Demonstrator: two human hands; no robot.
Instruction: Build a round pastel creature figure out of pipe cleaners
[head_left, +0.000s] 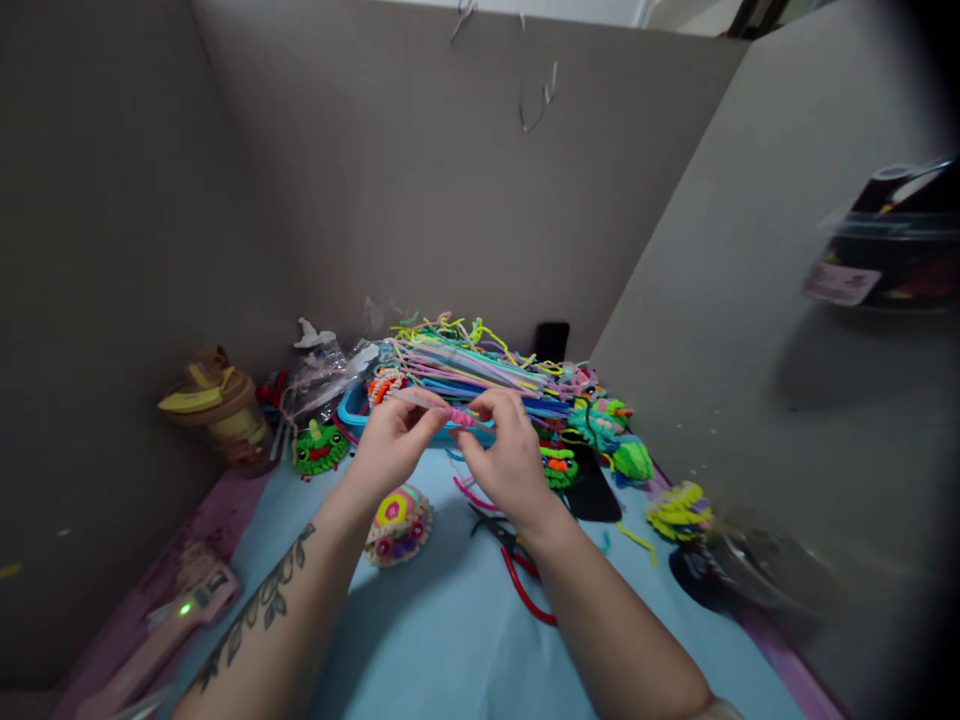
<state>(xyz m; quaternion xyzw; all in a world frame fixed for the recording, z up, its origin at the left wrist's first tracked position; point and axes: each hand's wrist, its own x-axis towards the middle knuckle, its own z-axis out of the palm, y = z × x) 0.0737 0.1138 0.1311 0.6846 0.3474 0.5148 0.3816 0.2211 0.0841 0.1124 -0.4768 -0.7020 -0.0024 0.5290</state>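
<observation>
Between my two hands is a pink pipe cleaner, its middle wound into a small coil. My left hand pinches its pale left end between thumb and fingers. At the coil's right side, the fingertips of my right hand are closed on it too. Below my left hand sits a round fuzzy ornament with a yellow and pink flower pattern. Red-handled pliers or cutters lie under my right wrist, partly hidden by it. A loose magenta pipe cleaner piece lies near their tip.
Behind my hands, a blue tray bears a heap of colourful pipe cleaners. A green fuzzy figure and a lidded cup stand left. A pink glue gun lies front left. A black phone lies right. Grey panels enclose the table.
</observation>
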